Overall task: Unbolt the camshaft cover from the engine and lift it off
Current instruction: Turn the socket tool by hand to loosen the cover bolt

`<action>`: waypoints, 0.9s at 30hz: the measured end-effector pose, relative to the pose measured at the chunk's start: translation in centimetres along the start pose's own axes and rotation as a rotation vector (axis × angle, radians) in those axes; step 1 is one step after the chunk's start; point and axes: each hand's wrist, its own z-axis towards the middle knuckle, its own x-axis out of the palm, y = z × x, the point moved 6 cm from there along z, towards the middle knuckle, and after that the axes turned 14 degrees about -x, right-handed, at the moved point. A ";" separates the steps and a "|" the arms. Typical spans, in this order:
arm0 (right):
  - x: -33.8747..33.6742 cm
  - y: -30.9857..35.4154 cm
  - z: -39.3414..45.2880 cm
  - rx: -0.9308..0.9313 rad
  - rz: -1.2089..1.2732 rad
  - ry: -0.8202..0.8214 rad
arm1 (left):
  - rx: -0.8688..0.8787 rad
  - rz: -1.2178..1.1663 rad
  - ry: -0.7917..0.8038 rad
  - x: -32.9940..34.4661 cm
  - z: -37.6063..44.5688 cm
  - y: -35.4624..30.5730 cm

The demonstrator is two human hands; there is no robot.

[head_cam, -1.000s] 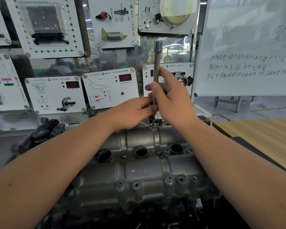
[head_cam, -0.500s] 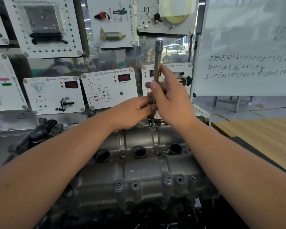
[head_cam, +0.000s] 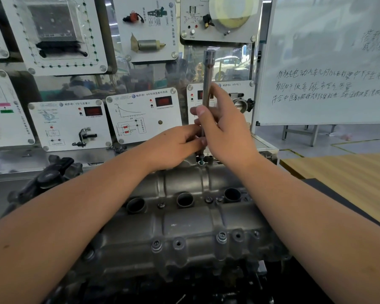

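The grey cast camshaft cover (head_cam: pixel 184 224) lies across the engine in front of me, with three round plug wells along its middle. A long steel socket extension (head_cam: pixel 207 77) stands upright over a bolt (head_cam: pixel 201 161) at the cover's far edge. My right hand (head_cam: pixel 224 130) grips the middle of the tool's shaft. My left hand (head_cam: pixel 176 145) pinches its lower end, just above the bolt. Several bolts sit in the bosses along the near edge (head_cam: pixel 221 236).
White training panels (head_cam: pixel 144 115) with sensors and red displays stand right behind the engine. A whiteboard (head_cam: pixel 327 62) with handwriting is at the right. A wooden table (head_cam: pixel 347 174) lies to the right of the engine, and black engine parts (head_cam: pixel 51 176) at the left.
Both hands and the upright tool stay in the same place on the far bolt. Only small finger shifts on the shaft show.
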 end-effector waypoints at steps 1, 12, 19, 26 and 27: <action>0.0 0.0 0.0 0.002 -0.016 -0.006 | 0.007 0.001 -0.008 -0.1 0.0 -0.1; 0.0 -0.2 0.0 0.026 0.036 -0.003 | -0.032 -0.003 0.013 0.0 -0.2 -0.1; -0.3 0.3 0.1 -0.039 -0.023 -0.042 | 0.006 0.030 -0.008 0.1 -0.2 -0.6; 0.0 0.0 0.2 -0.008 0.003 -0.005 | -0.026 0.003 0.027 0.2 -0.3 -0.2; 0.1 -0.1 0.1 -0.008 0.007 -0.007 | -0.025 0.027 0.017 0.1 -0.3 -0.2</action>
